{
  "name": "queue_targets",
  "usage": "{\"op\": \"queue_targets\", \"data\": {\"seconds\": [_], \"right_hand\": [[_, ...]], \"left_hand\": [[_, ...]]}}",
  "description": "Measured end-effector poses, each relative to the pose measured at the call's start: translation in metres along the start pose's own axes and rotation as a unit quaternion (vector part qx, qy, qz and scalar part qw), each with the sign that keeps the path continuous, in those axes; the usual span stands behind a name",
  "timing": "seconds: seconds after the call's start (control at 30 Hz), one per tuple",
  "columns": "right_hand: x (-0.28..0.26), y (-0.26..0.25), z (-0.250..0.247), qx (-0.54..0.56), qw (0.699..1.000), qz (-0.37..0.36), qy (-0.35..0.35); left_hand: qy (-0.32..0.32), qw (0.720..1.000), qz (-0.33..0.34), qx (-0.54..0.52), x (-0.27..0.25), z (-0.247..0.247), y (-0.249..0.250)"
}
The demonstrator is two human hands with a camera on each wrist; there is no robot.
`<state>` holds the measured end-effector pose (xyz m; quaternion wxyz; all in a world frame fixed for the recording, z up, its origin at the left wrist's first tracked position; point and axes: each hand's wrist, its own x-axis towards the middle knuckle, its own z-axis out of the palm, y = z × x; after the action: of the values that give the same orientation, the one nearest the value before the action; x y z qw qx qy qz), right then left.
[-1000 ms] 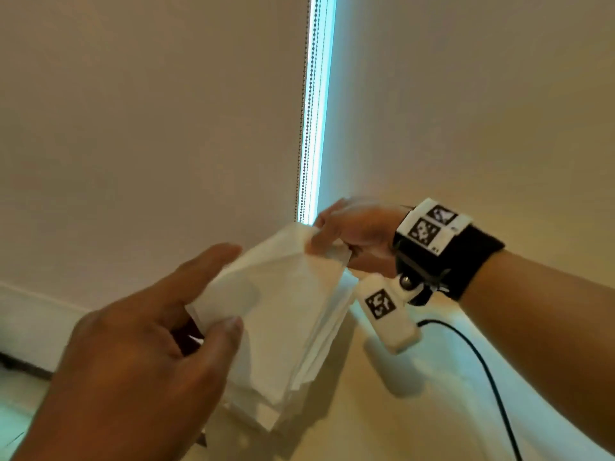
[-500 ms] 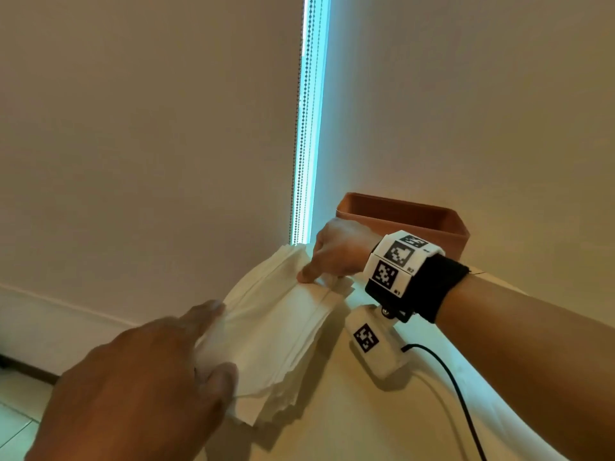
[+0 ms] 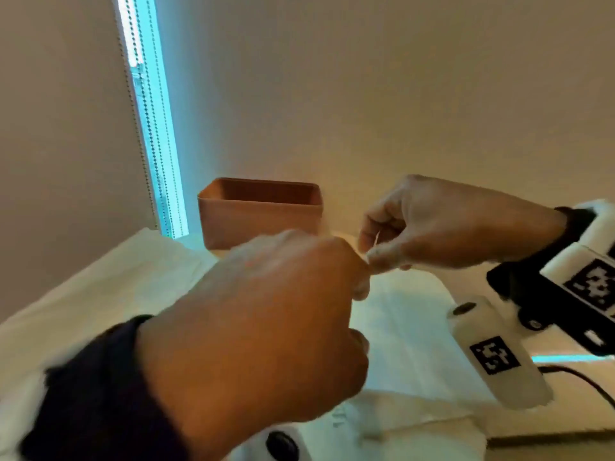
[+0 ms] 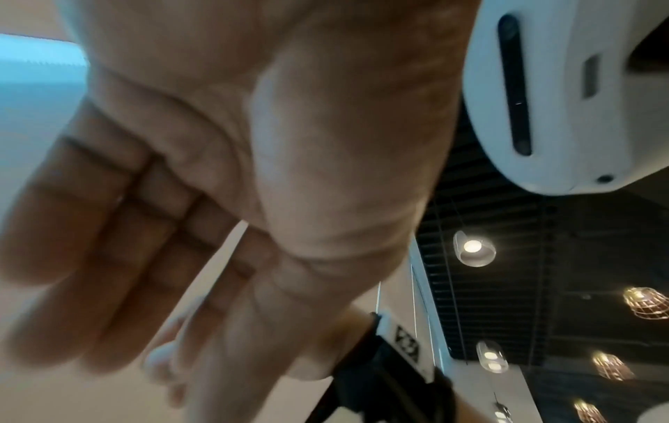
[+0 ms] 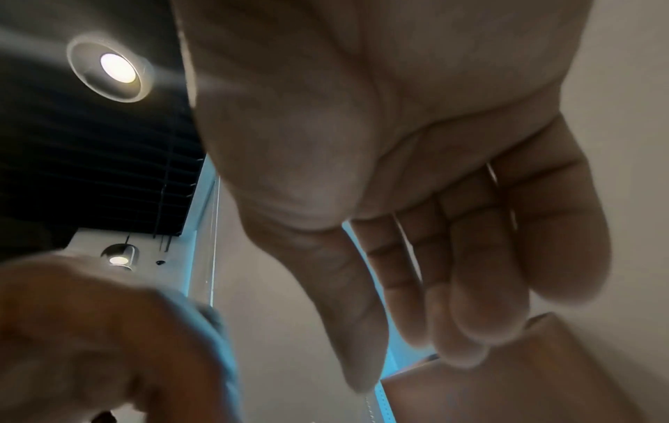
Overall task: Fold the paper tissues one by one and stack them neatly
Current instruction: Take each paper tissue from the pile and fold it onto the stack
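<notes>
White paper tissues lie spread on the table, one sheet (image 3: 409, 327) under my hands and a wider layer (image 3: 116, 281) to the left. My right hand (image 3: 374, 251) hovers over the sheet and pinches a thin white tissue edge between thumb and forefinger. My left hand (image 3: 361, 284) is curled in front of it, its fingertips meeting the right thumb at the same edge. In the right wrist view a pale sheet (image 5: 217, 329) shows against the blurred left hand (image 5: 108, 343). The left wrist view shows my left hand's palm and fingers (image 4: 108, 272), blurred.
A brown open box (image 3: 259, 214) stands at the back of the table against the wall, just behind my hands. A bead cord and a bright window strip (image 3: 149, 128) run down on the left. A black cable (image 3: 582, 380) trails at the right.
The bundle of tissues held up in both hands now lies flat on the table. Both hands have moved right and come together, pinching one tissue edge.
</notes>
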<state>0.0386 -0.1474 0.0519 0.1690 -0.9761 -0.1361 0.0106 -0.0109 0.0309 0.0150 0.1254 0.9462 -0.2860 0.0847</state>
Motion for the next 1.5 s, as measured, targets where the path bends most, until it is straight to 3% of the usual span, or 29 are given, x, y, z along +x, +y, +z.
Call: {"op": "queue_targets", "data": {"seconds": [0.13, 0.27, 0.37, 0.53, 0.8, 1.03, 1.17, 1.33, 1.43, 1.5], "right_hand": [[-0.035, 0.032, 0.013, -0.049, 0.996, 0.028, -0.066], [-0.051, 0.045, 0.033, -0.088, 0.990, 0.032, -0.106], [-0.056, 0.047, 0.045, -0.114, 0.983, 0.020, -0.142], [-0.059, 0.047, 0.056, -0.154, 0.981, -0.005, -0.121], [-0.066, 0.047, 0.059, -0.149, 0.983, -0.051, -0.097], [-0.058, 0.049, 0.060, -0.073, 0.994, -0.001, -0.077], [-0.054, 0.053, 0.051, 0.029, 0.995, 0.015, -0.097], [-0.047, 0.054, 0.040, 0.025, 0.997, 0.027, -0.066], [-0.040, 0.051, 0.024, 0.016, 0.999, 0.032, 0.014], [-0.035, 0.047, 0.008, 0.049, 0.997, 0.027, 0.057]], "left_hand": [[-0.134, 0.988, 0.054, 0.053, 0.038, 0.022, 0.009], [-0.248, 0.963, 0.067, 0.077, 0.059, 0.038, 0.015], [-0.290, 0.950, 0.073, 0.087, 0.066, 0.046, 0.018], [-0.249, 0.960, 0.092, 0.087, 0.068, 0.049, 0.016], [-0.233, 0.970, 0.066, 0.038, 0.065, 0.051, 0.009], [-0.239, 0.970, 0.041, -0.007, 0.062, 0.041, 0.005], [-0.207, 0.977, 0.031, -0.033, 0.061, 0.038, -0.004], [-0.128, 0.987, 0.016, -0.099, 0.061, 0.030, -0.010], [0.039, 0.993, 0.003, -0.113, 0.061, 0.027, -0.010], [0.174, 0.978, -0.015, -0.115, 0.059, 0.023, -0.008]]}}
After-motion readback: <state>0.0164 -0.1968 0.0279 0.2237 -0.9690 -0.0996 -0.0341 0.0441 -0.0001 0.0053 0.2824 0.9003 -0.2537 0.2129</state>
